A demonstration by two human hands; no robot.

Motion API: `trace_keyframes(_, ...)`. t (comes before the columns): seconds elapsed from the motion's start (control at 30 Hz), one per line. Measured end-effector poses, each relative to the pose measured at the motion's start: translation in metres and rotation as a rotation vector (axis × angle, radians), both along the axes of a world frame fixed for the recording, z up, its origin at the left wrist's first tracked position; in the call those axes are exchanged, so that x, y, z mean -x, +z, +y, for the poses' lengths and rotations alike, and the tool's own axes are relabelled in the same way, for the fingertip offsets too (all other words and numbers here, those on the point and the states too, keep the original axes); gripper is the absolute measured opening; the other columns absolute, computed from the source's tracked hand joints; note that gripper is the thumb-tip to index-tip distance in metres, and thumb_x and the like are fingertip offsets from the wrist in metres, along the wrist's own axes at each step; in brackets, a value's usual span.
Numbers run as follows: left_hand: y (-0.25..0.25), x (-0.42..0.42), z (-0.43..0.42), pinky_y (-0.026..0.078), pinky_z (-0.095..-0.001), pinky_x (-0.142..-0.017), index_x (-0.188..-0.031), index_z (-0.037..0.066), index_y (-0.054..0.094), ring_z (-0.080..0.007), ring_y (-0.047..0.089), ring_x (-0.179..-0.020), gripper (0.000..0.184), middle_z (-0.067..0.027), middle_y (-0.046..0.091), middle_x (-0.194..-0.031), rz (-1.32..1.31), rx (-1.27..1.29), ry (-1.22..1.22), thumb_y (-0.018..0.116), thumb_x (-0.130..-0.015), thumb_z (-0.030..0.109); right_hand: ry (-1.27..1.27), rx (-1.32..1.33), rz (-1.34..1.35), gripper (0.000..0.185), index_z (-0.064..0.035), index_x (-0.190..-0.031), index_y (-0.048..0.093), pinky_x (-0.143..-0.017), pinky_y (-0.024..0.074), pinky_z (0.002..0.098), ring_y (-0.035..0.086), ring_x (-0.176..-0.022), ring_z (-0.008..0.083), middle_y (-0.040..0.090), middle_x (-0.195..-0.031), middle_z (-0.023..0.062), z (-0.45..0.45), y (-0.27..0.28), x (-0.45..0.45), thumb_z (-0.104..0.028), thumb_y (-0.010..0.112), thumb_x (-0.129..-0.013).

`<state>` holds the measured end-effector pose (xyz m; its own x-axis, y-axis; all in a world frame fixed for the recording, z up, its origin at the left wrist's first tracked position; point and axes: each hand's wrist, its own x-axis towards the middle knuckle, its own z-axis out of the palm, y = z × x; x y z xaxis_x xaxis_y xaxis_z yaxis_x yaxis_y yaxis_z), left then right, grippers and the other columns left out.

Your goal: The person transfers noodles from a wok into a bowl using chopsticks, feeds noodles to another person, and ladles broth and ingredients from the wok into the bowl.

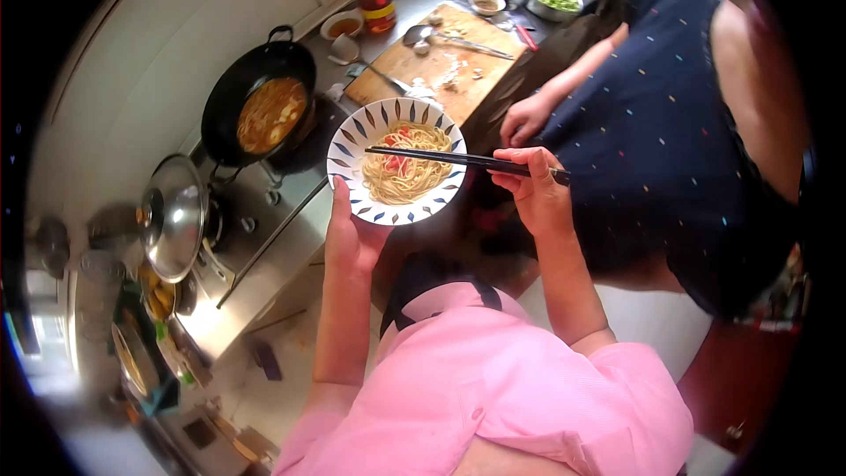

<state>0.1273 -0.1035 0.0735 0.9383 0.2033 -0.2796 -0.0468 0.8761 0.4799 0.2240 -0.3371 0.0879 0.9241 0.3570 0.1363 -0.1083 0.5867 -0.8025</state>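
In the head view, the left hand (pixel 355 242) gripped a patterned bowl (pixel 344 161) from its near left side, the thumb up against the rim and the other fingers mostly hidden beneath. The bowl therefore sat directly above and slightly to the right of that palm, tipped enough to show its contents: pale noodles (pixel 395 187) with some red pieces (pixel 395 164) among them. Dark leaf shapes ran around its white border.

The right hand (pixel 533 178) was beyond the bowl's right edge, apart from it, its fingers closed around the thick ends of a pair of black chopsticks (pixel 449 157). These reached leftward across the bowl, the thin ends above the left part of the noodles — whether they touched any strands could not be made out.

Past the bowl lay a wooden cutting board (pixel 489 38), with a metal ladle (pixel 421 33) and scattered white bits on it. To the left, a black wok (pixel 220 101) on the stove held reddish broth and food, and a shiny lid (pixel 176 229) stood tilted just below it. A bottle with a yellow band (pixel 379 16) stood behind the board, near a small bowl of brown liquid (pixel 330 33). Two basins of chopped greens stood farther right. Beside the counter was another person in a dark speckled garment (pixel 643 141), one hand (pixel 527 117) hanging near the board, well clear of the bowl.
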Motion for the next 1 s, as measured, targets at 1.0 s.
trace_keyframes(1.0, 0.044, -0.043, -0.045, 0.043, -0.0498, -0.095, -0.137, 0.008, 0.028, -0.0322, 0.046, -0.119, 0.059, -0.0157, 0.041, -0.134, -0.274, -0.085, -0.690, 0.031, -0.095, 0.049, -0.672, -0.019, -0.168, 0.036, -0.0016, -0.090, 0.059, -0.075, 0.0545, 0.0325, 0.065, -0.086, 0.0247, 0.064, -0.094, 0.0137, -0.044, 0.024, 0.101, -0.037, 0.054, -0.090)
